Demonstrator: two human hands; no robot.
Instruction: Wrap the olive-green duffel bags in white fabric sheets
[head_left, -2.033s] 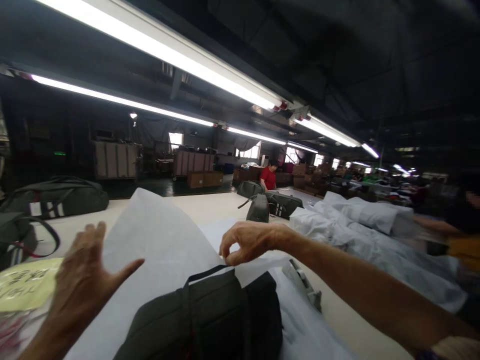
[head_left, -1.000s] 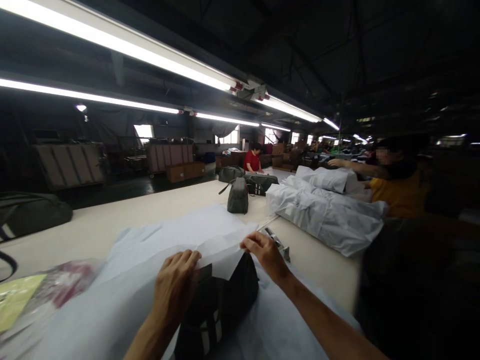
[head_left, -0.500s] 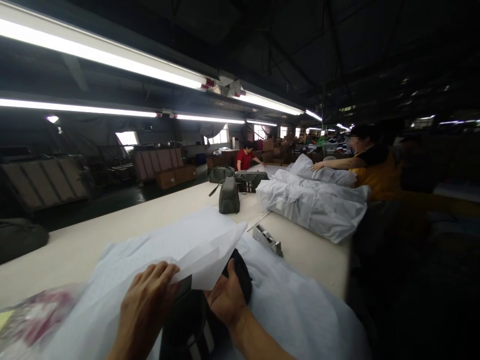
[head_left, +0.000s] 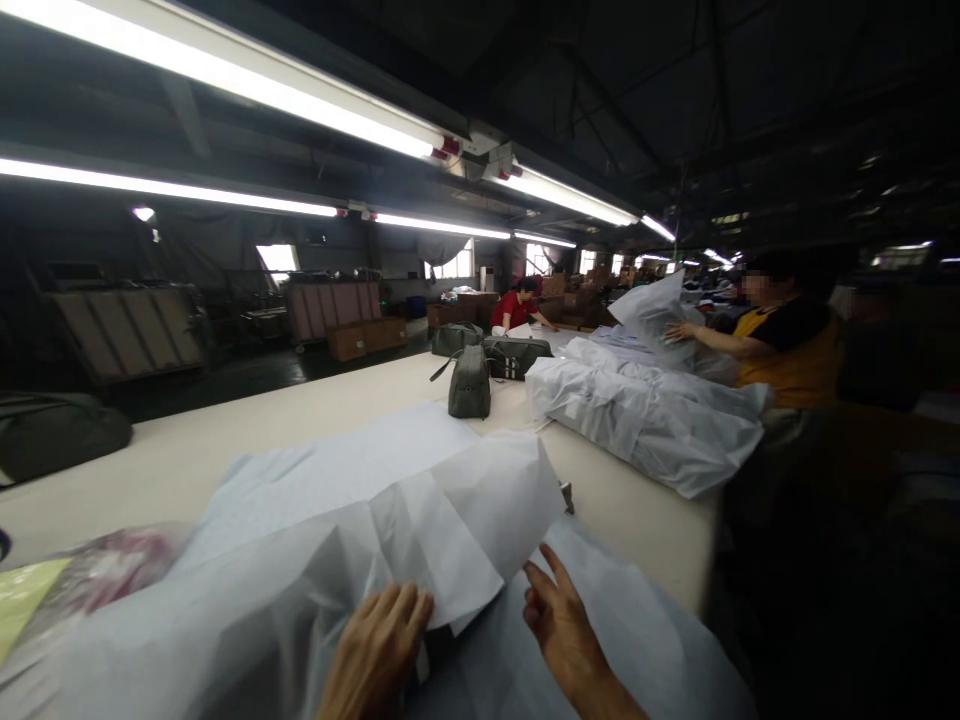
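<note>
Tissue paper (head_left: 420,520), white and creased, lies in overlapping sheets across the near end of the long pale counter (head_left: 300,410). Both hands sit at the bottom edge of the view. The left hand (head_left: 379,650) rests flat on the paper with its fingers extended together, pressing down on a folded flap. Just beside it, the right hand (head_left: 562,630) is open, fingers spread and raised slightly, its fingertips close to the edge of the same flap; whether they touch the sheet cannot be told. A dark sliver shows under the paper between the two hands, too hidden to identify. Farther along the counter stands a small grey-green bag (head_left: 469,383) with a strap, and beyond it more bags of the same colour. To the right is a heap of paper-wrapped bundles (head_left: 645,420), where a person in a yellow top (head_left: 787,350) handles another white sheet. A person in red (head_left: 514,308) works at the far end.
</note>
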